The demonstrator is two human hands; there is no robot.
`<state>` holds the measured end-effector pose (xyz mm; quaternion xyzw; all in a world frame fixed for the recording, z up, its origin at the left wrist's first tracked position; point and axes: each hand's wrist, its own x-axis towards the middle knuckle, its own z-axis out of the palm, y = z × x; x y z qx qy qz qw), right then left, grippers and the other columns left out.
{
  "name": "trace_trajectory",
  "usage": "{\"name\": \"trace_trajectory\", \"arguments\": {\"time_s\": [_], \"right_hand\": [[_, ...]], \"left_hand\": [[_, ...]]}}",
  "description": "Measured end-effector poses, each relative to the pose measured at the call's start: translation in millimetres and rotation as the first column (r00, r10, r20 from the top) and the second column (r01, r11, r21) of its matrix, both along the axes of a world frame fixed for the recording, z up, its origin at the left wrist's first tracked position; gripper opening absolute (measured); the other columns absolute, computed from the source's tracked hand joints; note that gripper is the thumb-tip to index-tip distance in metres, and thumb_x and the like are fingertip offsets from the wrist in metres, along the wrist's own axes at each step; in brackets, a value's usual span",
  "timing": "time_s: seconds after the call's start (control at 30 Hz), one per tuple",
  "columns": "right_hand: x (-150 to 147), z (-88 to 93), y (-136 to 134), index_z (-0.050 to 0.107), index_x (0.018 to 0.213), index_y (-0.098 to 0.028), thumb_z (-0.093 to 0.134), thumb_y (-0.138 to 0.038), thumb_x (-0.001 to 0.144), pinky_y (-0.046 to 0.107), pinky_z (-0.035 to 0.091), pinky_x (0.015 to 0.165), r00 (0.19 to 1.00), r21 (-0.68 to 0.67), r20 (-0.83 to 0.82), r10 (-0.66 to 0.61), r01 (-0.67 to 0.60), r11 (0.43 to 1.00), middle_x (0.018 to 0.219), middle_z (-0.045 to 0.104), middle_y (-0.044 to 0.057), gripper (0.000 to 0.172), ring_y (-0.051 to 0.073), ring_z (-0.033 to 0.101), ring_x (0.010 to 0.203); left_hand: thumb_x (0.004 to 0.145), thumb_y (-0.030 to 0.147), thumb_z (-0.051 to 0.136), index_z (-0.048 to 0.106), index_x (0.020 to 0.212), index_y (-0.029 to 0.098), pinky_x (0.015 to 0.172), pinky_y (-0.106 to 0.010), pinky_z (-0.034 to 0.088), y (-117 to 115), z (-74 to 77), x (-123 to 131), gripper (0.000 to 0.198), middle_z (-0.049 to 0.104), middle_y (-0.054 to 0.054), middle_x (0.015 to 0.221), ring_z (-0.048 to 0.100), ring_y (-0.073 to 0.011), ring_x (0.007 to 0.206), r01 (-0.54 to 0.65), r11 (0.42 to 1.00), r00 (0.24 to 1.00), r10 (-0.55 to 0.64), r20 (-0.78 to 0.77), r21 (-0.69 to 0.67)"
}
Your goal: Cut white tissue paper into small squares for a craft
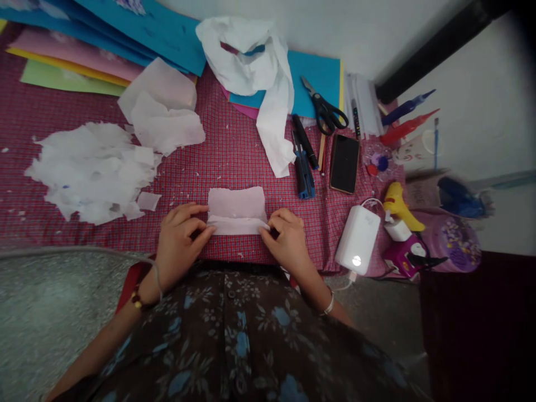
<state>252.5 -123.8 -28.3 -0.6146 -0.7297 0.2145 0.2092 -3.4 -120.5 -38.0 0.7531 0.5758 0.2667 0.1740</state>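
A small pale pink tissue paper sheet (237, 207) lies on the red checked cloth (234, 156) at the near edge, its near part folded over. My left hand (181, 239) pinches the fold's left end with curled fingers. My right hand (285, 239) pinches the right end the same way. Both wrists wear bracelets.
A heap of white paper scraps (94, 170) lies to the left, larger tissue sheets (163, 111) behind. Coloured card sheets (104, 44) and a white plastic bag (251, 61) lie at the back. Scissors (324, 109), pens (304, 162), a phone (344, 163), a white charger box (358, 239) sit right.
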Motion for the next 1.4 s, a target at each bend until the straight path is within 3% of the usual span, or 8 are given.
{"name": "trace_trajectory", "arguments": {"time_s": [0.23,0.37,0.47,0.53,0.7,1.0,1.4], "right_hand": [[0.1,-2.4,1.8,0.055,0.064,-0.02,0.068,-0.024,0.086,0.035,0.037,0.076,1.0,0.013,-0.002,-0.003,0.003,1.0,0.082,0.062,0.002,0.026,0.02,0.06,0.081],[-0.2,-3.5,0.8,0.065,0.09,-0.02,0.066,-0.022,0.085,0.037,0.039,0.081,0.999,0.001,-0.018,-0.035,0.035,0.999,0.095,0.066,0.005,0.005,0.022,0.062,0.087],[0.0,-4.8,-0.2,0.062,0.116,-0.021,0.061,-0.018,0.085,0.04,0.041,0.087,0.998,-0.016,-0.037,-0.053,0.052,0.998,0.109,0.067,0.008,0.032,0.023,0.063,0.091],[0.4,-5.6,-0.5,0.06,0.121,-0.021,0.057,-0.014,0.084,0.041,0.042,0.088,0.997,-0.02,-0.048,-0.058,0.057,0.998,0.113,0.066,0.009,0.038,0.023,0.063,0.093],[2.6,-6.7,-1.2,0.06,0.121,-0.021,0.049,-0.007,0.082,0.04,0.043,0.086,0.995,-0.005,-0.085,-0.047,0.047,0.999,0.113,0.067,0.01,0.043,0.025,0.063,0.1],[4.4,-7.9,-3.3,0.061,0.12,-0.022,0.048,-0.012,0.089,0.041,0.044,0.089,0.988,0.01,-0.143,-0.056,0.058,0.998,0.111,0.068,0.009,0.035,0.026,0.063,0.104],[5.7,-8.6,-7.0,0.065,0.113,-0.023,0.054,-0.02,0.091,0.042,0.046,0.089,0.981,0.065,-0.187,-0.05,0.063,0.996,0.111,0.066,0.009,0.025,0.024,0.063,0.101]], "left_hand": [[0.089,0.036,0.061,0.059,0.065,0.021,0.097,-0.052,0.046,-0.9,-0.2,1.8,0.029,0.071,-0.009,0.114,0.063,-0.0304,0.111,-0.031,0.999,0.999,0.031,-0.016,-0.019],[0.086,0.036,0.063,0.056,0.067,0.022,0.097,-0.052,0.046,0.2,0.9,3.5,0.025,0.072,-0.008,0.112,0.063,-0.0302,0.109,-0.057,0.998,0.998,0.056,-0.012,-0.036],[0.085,0.037,0.063,0.061,0.083,0.023,0.096,-0.05,0.047,0.6,2.0,4.6,0.014,0.071,-0.008,0.11,0.064,-0.0298,0.108,-0.076,0.996,0.997,0.076,-0.002,-0.05],[0.085,0.037,0.063,0.064,0.097,0.023,0.097,-0.051,0.047,0.1,1.3,4.6,0.019,0.071,-0.009,0.113,0.063,-0.0309,0.11,-0.089,0.995,0.996,0.088,-0.012,-0.055],[0.085,0.036,0.063,0.064,0.112,0.024,0.098,-0.052,0.047,-1.4,-3.4,2.9,0.03,0.069,-0.011,0.118,0.062,-0.0326,0.114,-0.096,0.995,0.995,0.095,-0.038,-0.037],[0.086,0.027,0.059,0.065,0.112,0.024,0.098,-0.051,0.047,-2.4,-3.5,3.0,0.027,0.07,-0.01,0.116,0.062,-0.0313,0.113,-0.068,0.998,0.997,0.068,-0.029,0.001],[0.079,0.011,0.045,0.066,0.113,0.022,0.096,-0.049,0.051,-2.8,-5.4,-1.2,0.042,0.071,-0.009,0.111,0.065,-0.0289,0.109,-0.074,0.997,0.997,0.074,0.019,0.009]]}}
